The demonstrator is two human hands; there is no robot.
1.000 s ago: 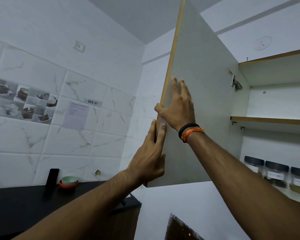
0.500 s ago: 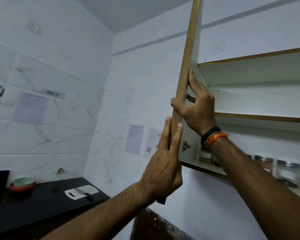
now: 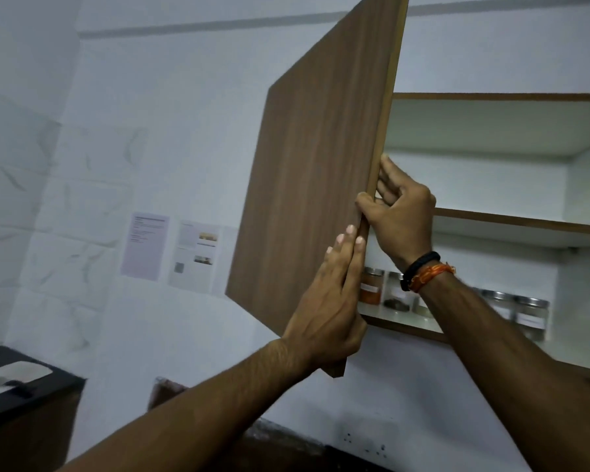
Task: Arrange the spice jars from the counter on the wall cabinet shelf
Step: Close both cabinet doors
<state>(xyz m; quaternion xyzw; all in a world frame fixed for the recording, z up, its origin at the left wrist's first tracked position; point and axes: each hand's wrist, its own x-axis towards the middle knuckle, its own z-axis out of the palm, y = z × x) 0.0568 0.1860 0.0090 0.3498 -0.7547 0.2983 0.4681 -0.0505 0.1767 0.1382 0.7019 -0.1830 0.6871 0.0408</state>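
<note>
The right hand (image 3: 401, 216) grips the free edge of the wood-grain cabinet door (image 3: 314, 172), while the left hand (image 3: 331, 301) lies flat against its front. Spice jars (image 3: 530, 313) stand along the bottom shelf (image 3: 399, 318) behind the arms.

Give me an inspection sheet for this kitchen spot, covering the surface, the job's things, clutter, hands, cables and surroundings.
Surface: dark counter at lower left; white bottom shelf in the wall cabinet.
Job's things: spice jars in a row on the bottom shelf, some hidden by the right arm; upper shelf bare where visible.
Clutter: cutting board with a knife on the counter.
Hands: left hand flat against the door face; right hand grips the door edge.
Cables: nothing seen.
Surroundings: white tiled wall, two paper sheets stuck on it.
</note>
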